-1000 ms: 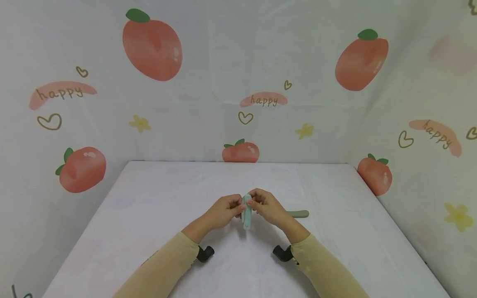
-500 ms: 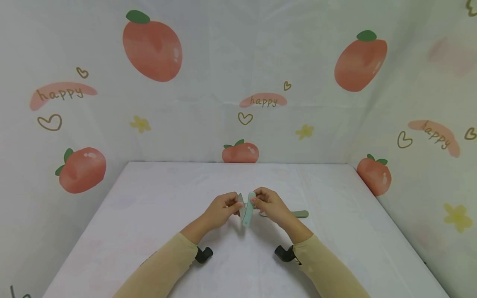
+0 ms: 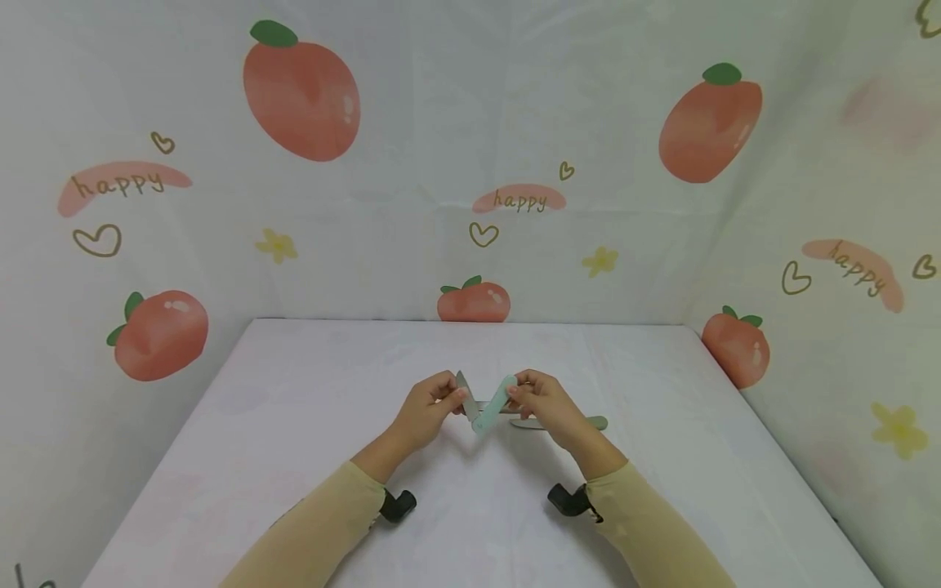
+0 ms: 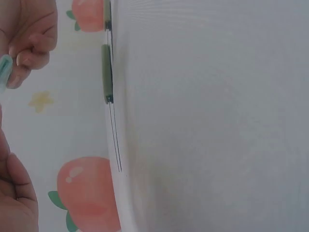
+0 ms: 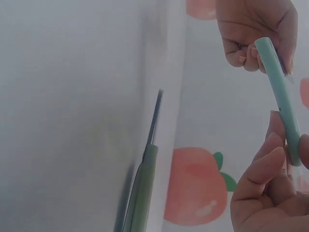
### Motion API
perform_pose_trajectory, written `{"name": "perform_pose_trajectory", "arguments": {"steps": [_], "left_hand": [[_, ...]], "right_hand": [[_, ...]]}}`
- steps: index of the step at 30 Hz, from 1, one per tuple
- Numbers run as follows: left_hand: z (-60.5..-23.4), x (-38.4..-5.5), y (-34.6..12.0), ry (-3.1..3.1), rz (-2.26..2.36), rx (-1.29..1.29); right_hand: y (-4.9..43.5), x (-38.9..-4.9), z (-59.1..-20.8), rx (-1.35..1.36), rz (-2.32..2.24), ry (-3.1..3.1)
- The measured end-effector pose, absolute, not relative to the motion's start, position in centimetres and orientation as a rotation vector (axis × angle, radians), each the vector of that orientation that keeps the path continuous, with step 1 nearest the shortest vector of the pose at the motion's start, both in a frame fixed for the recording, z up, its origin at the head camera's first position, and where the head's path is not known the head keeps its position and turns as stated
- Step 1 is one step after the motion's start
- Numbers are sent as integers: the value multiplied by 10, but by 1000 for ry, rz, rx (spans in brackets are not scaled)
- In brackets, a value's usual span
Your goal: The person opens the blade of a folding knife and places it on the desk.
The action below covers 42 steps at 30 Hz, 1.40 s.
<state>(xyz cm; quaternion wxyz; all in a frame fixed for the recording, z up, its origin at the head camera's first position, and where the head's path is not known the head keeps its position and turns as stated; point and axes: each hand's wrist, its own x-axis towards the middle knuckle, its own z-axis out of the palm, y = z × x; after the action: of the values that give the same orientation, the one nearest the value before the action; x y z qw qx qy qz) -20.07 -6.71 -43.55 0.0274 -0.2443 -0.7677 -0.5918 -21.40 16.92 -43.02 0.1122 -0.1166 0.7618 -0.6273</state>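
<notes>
A folding knife is held up over the table between both hands, its blade and handle spread in a V. My left hand point(image 3: 424, 411) pinches the grey blade point(image 3: 466, 394) near its tip. With thumb and fingers, my right hand point(image 3: 547, 407) grips the mint-green handle point(image 3: 492, 407) at its far end. The pivot points down toward me. In the right wrist view the mint handle point(image 5: 280, 92) runs between the two hands, with a bit of blade at the left hand's fingers point(image 5: 248, 60).
A knife with a dull green handle point(image 3: 599, 422) lies on the white table point(image 3: 353, 351), partly behind my right wrist. Another thin utensil point(image 3: 507, 409) lies just beyond the folding knife. A printed cloth point(image 3: 382, 163) hangs around the table's back and sides.
The folding knife has gone from nearly folded to a wide V. My left hand moved left with the blade, my right hand right with the handle.
</notes>
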Motion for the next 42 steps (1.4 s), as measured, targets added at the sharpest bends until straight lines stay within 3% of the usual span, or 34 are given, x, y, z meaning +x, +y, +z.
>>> {"name": "perform_pose_trajectory", "arguments": {"steps": [10,30,42], "left_hand": [[-449,-206,-72,-2367,-1877,-681],[-435,-210,-78,-2680,-1899,-607],[-440,-212,-81,-2700,-1869,-710]], "right_hand": [[176,-213,-432,-374,-1866,2154],[183,-215,-418,-488,-1644,2186],[184,-217,-419,-503,-1571,2176]]}}
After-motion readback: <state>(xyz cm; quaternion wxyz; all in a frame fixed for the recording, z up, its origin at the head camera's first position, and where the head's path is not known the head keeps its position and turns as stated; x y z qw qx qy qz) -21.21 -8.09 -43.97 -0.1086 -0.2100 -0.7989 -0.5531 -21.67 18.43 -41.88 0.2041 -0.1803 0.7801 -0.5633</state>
